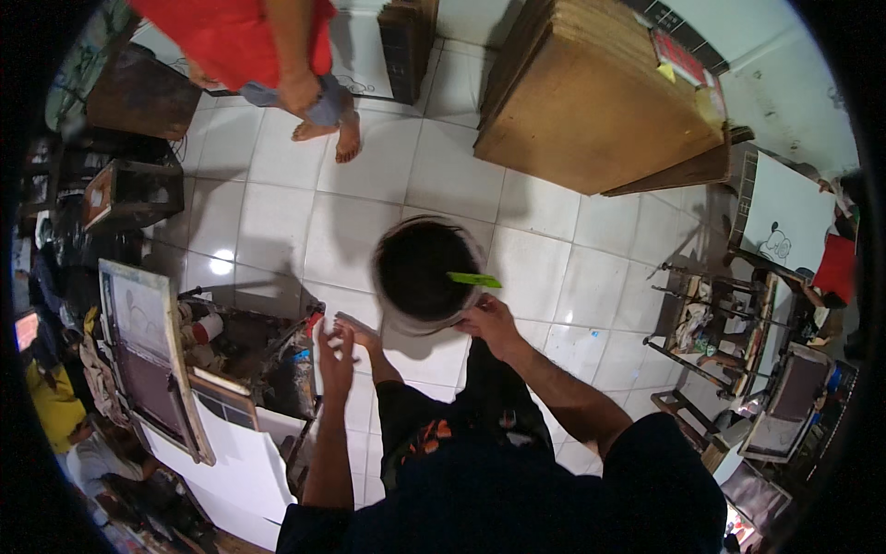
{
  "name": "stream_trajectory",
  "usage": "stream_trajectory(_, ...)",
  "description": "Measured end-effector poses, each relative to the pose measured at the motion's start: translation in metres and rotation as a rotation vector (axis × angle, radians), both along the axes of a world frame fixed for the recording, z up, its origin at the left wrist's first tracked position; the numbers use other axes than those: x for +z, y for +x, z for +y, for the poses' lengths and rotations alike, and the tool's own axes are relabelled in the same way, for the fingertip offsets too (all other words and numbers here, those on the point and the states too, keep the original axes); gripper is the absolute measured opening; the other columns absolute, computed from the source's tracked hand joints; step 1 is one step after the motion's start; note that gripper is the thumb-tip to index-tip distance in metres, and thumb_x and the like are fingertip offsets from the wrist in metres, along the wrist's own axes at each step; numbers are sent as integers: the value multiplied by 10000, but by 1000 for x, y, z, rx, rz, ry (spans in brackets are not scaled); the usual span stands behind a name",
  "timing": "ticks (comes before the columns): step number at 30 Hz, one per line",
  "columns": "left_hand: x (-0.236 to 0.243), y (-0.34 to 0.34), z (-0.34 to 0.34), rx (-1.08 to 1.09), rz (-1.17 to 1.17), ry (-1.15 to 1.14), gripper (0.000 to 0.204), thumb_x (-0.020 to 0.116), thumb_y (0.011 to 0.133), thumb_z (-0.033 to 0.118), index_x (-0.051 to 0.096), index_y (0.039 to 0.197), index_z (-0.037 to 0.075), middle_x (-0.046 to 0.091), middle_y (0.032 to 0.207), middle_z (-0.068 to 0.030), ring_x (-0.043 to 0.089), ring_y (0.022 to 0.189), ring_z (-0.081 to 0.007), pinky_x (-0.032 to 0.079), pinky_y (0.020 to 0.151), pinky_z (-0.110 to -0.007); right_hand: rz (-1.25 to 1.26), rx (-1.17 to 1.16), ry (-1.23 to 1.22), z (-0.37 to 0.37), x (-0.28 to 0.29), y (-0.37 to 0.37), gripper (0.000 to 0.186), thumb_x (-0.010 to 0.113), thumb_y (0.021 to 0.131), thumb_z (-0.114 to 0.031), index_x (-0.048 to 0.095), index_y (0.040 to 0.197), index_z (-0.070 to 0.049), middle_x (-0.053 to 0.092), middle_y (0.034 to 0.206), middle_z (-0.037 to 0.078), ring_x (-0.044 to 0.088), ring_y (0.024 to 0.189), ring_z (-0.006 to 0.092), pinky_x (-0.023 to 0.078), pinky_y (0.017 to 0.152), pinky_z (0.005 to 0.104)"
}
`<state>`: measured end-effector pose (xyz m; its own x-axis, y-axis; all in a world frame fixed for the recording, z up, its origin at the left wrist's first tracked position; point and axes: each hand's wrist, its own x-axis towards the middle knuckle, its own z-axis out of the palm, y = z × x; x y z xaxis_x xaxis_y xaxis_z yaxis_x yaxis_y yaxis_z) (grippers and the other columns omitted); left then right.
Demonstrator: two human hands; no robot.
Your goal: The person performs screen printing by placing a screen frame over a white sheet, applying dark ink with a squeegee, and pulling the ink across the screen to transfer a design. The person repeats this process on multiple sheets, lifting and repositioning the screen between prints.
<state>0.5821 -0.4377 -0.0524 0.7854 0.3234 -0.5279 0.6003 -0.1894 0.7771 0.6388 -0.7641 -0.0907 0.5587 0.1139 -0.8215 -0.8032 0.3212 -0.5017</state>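
My right hand (491, 325) is closed on the lower right rim of a pale bucket (380, 291), which is dark inside. A bright green flat strip or handle (474, 279) sticks out over the bucket's right side, just above my right hand. What lies in the bucket is too dark to make out. To the left, my left hand (335, 349) is empty with its fingers apart. It hovers beside the corner of a cluttered work stand (293, 374), next to my bare foot (363, 338).
White tiles (365, 226) cover the floor. A barefoot person in a red top (231, 42) stands at the upper left. Stacked brown boards (591, 102) lean at the upper right. A framed screen (148, 355) and white sheets (217, 462) are at left; racks (711, 323) stand at right.
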Motion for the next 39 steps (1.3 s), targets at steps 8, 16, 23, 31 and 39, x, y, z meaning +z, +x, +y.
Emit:
stream_trajectory(8,-107,-227,-51,-138,423,480,602,734,971,353,550,1391,-37,648,1147,-267,685,948,-347,580,787,-412,-179,116,-517,-231,-398,17,297,592,1038,-328,683,1011,-47,728,1016,85,687,980,230,549,982,393)
stream_trajectory(16,-96,-396,5,72,734,503,373,735,920,195,666,1254,45,656,1185,-206,690,931,-341,583,769,-461,60,-686,55,-321,-540,44,440,478,1015,-46,498,1410,146,639,1368,229,620,1274,317,527,1117,420)
stream_trajectory(23,-131,-420,-15,-303,439,681,426,663,998,312,632,1313,27,683,1205,-239,717,1027,-340,618,822,-440,306,-822,-89,-252,-519,4,450,476,1065,-201,494,1453,27,628,1380,224,596,1305,342,337,1243,518)
stream_trajectory(31,-172,-335,-23,365,903,131,938,744,843,638,479,1518,42,664,1284,-252,645,1229,-372,506,1061,-479,-299,1226,160,69,-453,-81,473,625,1016,-290,567,1447,-106,661,1291,144,626,1169,305,485,1017,405)
stream_trajectory(39,-167,-321,38,234,1132,168,1101,681,795,756,308,1623,132,577,1384,-266,583,1286,-431,471,1063,-564,-928,897,159,536,-387,-63,512,685,951,-100,546,1442,-75,660,1304,143,630,1215,283,500,1043,458)
